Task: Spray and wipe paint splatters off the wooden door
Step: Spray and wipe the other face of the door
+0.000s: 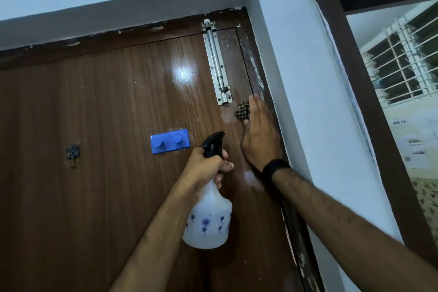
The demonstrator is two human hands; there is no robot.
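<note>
The brown wooden door [106, 106] fills the left and middle of the view, with white paint smears [257, 73] along its right edge and frame. My left hand [208, 166] grips the neck of a translucent white spray bottle [208, 223] with a black trigger head and blue flower prints, held in front of the door. My right hand [260, 135], fingers straight, presses a checked cloth [242, 111] flat against the door just below the bolt. Only a corner of the cloth shows past my fingers.
A long metal tower bolt [216, 64] is mounted near the door's top right. A blue two-peg hook block [169, 141] and a small dark hook [72, 153] are stuck on the door. A pale wall [305, 78] and a barred window [403, 59] lie to the right.
</note>
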